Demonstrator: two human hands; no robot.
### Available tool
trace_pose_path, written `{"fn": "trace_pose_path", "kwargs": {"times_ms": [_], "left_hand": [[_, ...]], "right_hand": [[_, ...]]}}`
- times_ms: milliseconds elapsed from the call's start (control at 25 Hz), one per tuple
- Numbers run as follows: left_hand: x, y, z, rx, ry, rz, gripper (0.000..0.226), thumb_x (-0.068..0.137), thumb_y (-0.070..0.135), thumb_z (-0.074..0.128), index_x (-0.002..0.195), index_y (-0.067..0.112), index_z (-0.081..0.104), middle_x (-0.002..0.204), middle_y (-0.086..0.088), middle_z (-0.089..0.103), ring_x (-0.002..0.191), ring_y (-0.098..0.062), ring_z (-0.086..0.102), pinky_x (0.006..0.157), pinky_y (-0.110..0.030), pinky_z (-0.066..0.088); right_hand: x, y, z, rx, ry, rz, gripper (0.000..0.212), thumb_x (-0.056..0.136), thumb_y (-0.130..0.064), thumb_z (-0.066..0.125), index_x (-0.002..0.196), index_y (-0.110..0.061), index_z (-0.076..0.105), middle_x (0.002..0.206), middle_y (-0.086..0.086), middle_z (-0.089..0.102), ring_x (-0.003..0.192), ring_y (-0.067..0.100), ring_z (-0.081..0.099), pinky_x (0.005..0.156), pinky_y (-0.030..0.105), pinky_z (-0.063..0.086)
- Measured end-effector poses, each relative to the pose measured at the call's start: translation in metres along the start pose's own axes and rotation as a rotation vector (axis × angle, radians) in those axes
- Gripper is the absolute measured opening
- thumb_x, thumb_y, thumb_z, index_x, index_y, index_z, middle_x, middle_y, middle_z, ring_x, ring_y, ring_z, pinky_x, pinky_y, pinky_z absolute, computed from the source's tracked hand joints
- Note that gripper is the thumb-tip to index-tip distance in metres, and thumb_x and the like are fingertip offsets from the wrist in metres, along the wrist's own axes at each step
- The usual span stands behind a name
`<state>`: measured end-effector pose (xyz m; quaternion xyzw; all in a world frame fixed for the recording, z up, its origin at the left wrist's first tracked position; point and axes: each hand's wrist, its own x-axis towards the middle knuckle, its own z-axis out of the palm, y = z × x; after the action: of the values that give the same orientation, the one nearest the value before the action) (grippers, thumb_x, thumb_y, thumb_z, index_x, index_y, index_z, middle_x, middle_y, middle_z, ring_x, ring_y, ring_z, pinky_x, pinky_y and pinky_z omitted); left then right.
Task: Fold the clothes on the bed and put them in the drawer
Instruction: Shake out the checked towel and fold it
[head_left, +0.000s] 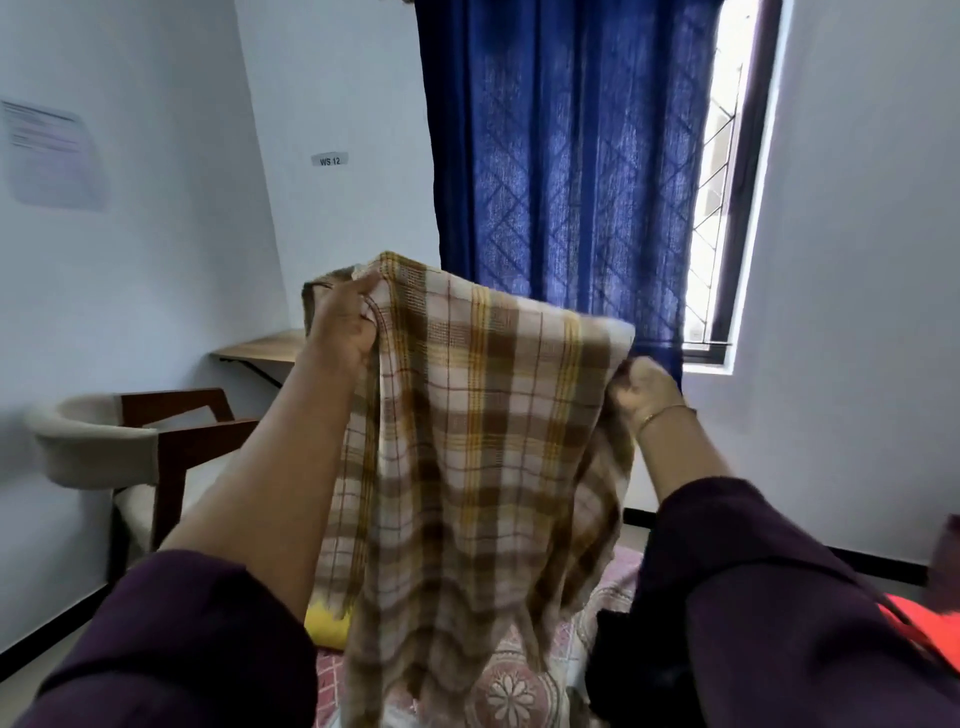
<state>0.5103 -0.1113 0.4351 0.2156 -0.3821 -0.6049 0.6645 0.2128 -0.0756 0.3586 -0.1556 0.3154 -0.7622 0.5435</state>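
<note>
Pale walls close in the room, with a blue curtain (561, 171) drawn over most of a window (727, 171) whose grille shows in the bright strip at the right. On the left wall hangs a sheet of paper (52, 156), and a small label (329, 160) reading "WS 12" sits further along. Below them a wooden shelf (260, 351) juts from the wall above an armchair (130, 447) with a pale seat and dark wooden frame.

Both arms, in dark sleeves, are raised in front of the camera. The left hand (343, 322) grips the upper left corner of a brown, yellow and white checked cloth (478, 441), fingers curled round the bunched edge. The right hand (644, 387), a thin bangle at its wrist, pinches the upper right edge lower down. The cloth hangs spread between them, hiding much of the bed (514, 691) beneath, whose patterned pink cover shows at the bottom. A yellow item (327, 629) lies on the bed just left of the hanging cloth, and something orange (930, 629) shows at the far right.
</note>
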Motion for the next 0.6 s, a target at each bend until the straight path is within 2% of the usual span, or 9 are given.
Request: {"fn": "trace_pose_path", "kwargs": {"times_ms": [40,120,160,280,320,400,440,480,600], "left_hand": [[-0.001,-0.001,-0.003,0.019,0.011,-0.006,0.012,0.094,-0.002,0.046,0.097,-0.005,0.057,0.071,-0.013,0.07,0.064,-0.022,0.07,0.056,-0.033,0.057],[-0.005,-0.006,-0.007,0.099,0.062,-0.021,0.025,0.093,-0.004,0.046,0.116,-0.011,0.052,0.079,-0.017,0.068,0.067,-0.025,0.07,0.057,-0.033,0.057],[-0.008,-0.004,-0.009,0.099,0.081,-0.004,0.031,0.092,-0.005,0.047,0.123,-0.012,0.048,0.081,-0.017,0.068,0.067,-0.024,0.07,0.059,-0.034,0.058],[-0.016,0.014,-0.013,0.035,0.094,0.056,0.054,0.09,-0.008,0.049,0.141,0.001,0.033,0.085,-0.016,0.067,0.073,-0.024,0.07,0.072,-0.042,0.059],[-0.018,0.02,-0.014,0.058,0.083,0.062,0.052,0.09,-0.008,0.049,0.139,0.004,0.034,0.087,-0.016,0.067,0.076,-0.025,0.069,0.075,-0.044,0.058],[-0.026,0.028,-0.012,0.257,0.114,0.066,0.023,0.093,-0.003,0.047,0.111,0.01,0.051,0.09,-0.014,0.067,0.084,-0.025,0.068,0.076,-0.042,0.057],[-0.029,0.029,-0.014,0.427,0.159,0.072,0.019,0.095,-0.001,0.045,0.101,0.016,0.051,0.095,-0.012,0.065,0.09,-0.027,0.065,0.08,-0.043,0.055],[-0.03,0.031,-0.018,0.625,0.2,0.096,0.018,0.096,0.003,0.043,0.104,0.017,0.05,0.097,-0.01,0.062,0.093,-0.027,0.062,0.082,-0.043,0.054],[-0.032,0.035,-0.035,1.078,0.191,0.096,0.051,0.096,0.02,0.045,0.142,0.019,0.025,0.103,-0.005,0.054,0.094,-0.023,0.056,0.083,-0.04,0.052]], "right_hand": [[-0.003,0.018,0.002,-0.122,0.062,0.068,0.029,0.098,0.002,0.028,0.078,-0.001,0.049,0.06,0.014,0.058,0.056,0.023,0.059,0.037,0.026,0.05],[-0.012,0.038,0.009,-0.226,0.005,0.162,0.03,0.101,-0.005,0.031,0.078,-0.001,0.05,0.045,0.012,0.059,0.04,0.021,0.06,0.032,0.028,0.047],[-0.018,0.04,0.016,-0.263,-0.039,0.176,0.027,0.1,-0.01,0.037,0.081,0.0,0.054,0.049,0.012,0.063,0.042,0.02,0.063,0.036,0.03,0.05],[-0.022,0.036,0.028,-0.36,-0.208,0.1,0.036,0.094,-0.039,0.05,0.099,-0.006,0.063,0.084,0.013,0.069,0.079,0.025,0.066,0.066,0.037,0.055],[-0.024,0.033,0.03,-0.365,-0.26,0.081,0.041,0.094,-0.046,0.046,0.1,-0.009,0.063,0.089,0.012,0.069,0.085,0.024,0.064,0.074,0.038,0.053],[-0.022,0.034,0.033,-0.367,-0.281,0.04,0.049,0.095,-0.056,0.032,0.099,-0.016,0.061,0.095,0.006,0.066,0.093,0.019,0.061,0.079,0.035,0.051],[-0.02,0.034,0.035,-0.348,-0.24,0.018,0.049,0.097,-0.057,0.025,0.093,-0.021,0.058,0.091,0.001,0.064,0.09,0.013,0.061,0.075,0.029,0.051],[-0.02,0.031,0.038,-0.366,-0.178,-0.001,0.046,0.099,-0.051,0.02,0.083,-0.023,0.054,0.083,-0.004,0.062,0.078,0.006,0.06,0.065,0.022,0.05],[-0.023,0.027,0.047,-0.353,-0.096,-0.14,0.038,0.103,-0.029,0.02,0.071,-0.022,0.038,0.066,-0.004,0.051,0.056,0.007,0.049,0.045,0.018,0.043]]}}
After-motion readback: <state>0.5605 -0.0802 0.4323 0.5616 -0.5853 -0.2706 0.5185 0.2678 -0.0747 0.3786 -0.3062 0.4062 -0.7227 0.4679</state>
